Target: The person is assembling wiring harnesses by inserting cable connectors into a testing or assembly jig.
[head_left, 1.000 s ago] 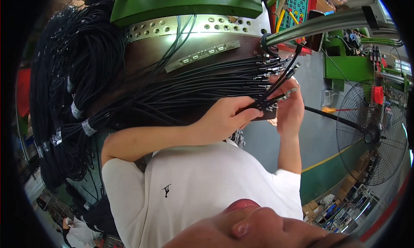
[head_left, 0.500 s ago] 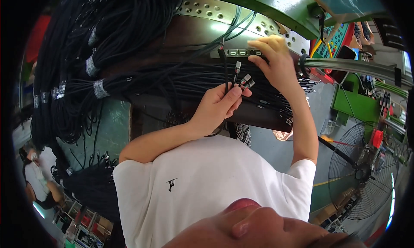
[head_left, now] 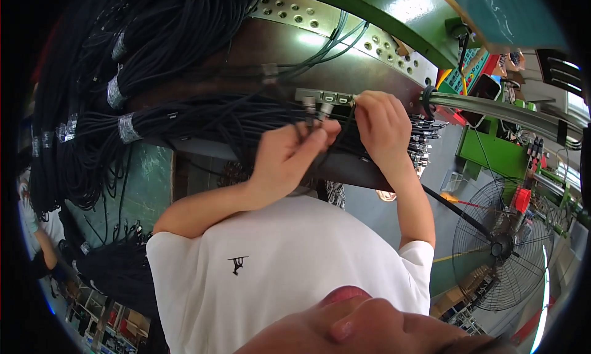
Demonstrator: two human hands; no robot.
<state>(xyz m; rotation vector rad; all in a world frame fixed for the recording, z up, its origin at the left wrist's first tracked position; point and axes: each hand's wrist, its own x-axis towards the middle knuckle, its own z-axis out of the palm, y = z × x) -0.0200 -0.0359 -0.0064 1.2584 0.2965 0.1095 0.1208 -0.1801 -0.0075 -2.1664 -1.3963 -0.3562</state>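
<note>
Black cables (head_left: 203, 117) — left hand (head_left: 289, 154) pinches metal plugs (head_left: 315, 111).

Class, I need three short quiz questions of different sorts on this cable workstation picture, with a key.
1. True or false: the left hand holds metal-tipped cable plugs.
2. Which hand rests at the grey port strip? A left, B right.
3. Fill in: pale tape bands wrap the black cable ____.

Key: 1 true. 2 B, the right hand. 3 bundles.
</note>
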